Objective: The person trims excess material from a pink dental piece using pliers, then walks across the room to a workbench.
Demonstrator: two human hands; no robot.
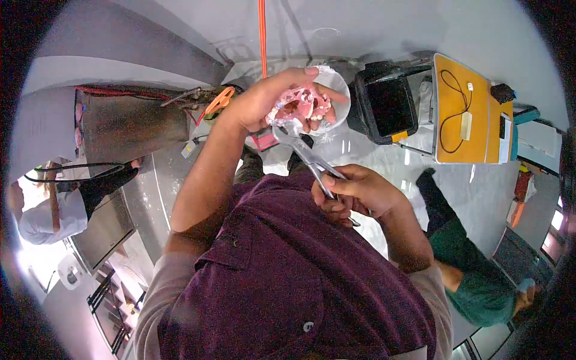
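Note:
A pink dental model with white teeth (pixel 306 101) rests in my left hand (pixel 259 101), whose fingers curl round it from behind and the side. My right hand (pixel 363 191) is closed on the handles of metal pliers (pixel 305 151). The pliers slant up to the left, and their jaws lie against the lower left edge of the model. Behind the model and my left fingers is a round white bowl (pixel 341 114) with whitish residue on its rim.
Orange-handled scissors (pixel 219 101) lie left of my left hand. A black bin-like container (pixel 389 105) and a yellow board with a cable (pixel 480 132) stand at the right. One person (pixel 57 213) is at the far left, another (pixel 474 270) at the lower right.

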